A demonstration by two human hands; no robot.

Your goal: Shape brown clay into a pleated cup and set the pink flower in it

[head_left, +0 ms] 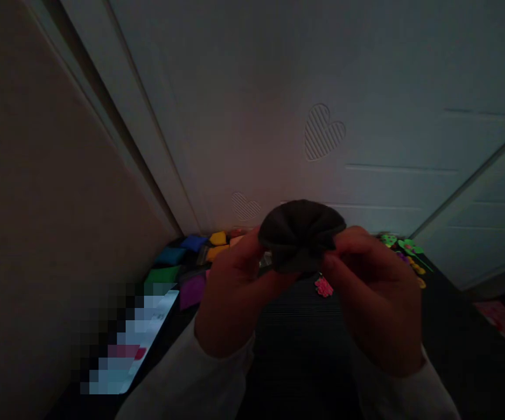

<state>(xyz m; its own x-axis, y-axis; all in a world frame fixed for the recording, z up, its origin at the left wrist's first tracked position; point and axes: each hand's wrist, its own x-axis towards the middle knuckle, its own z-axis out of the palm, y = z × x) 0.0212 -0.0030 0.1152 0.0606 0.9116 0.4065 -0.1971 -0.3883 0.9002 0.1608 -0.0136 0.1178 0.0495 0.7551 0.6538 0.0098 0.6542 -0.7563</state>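
Note:
Both hands hold up a dark, pleated, fan-shaped piece (302, 224) in front of the wall; the dim light hides whether it is paper, cloth or something else. Its folds run in toward a low centre and its upper rim is rounded. My left hand (235, 286) is closed on its left and lower side, fingers behind and thumb beneath. At its right edge my right hand (377, 291) pinches it between thumb and index finger. Below and behind it, a small pink flower-like piece (323, 286) lies on the dark table (300, 350).
Several coloured packets, among them a purple one (192, 290) and a green one (162, 275), lie at the back left. A lit screen (147, 326), partly blurred, is at the left. Green flower shapes (410, 246) lie at the back right. A pale panel with hearts (322, 133) rises behind.

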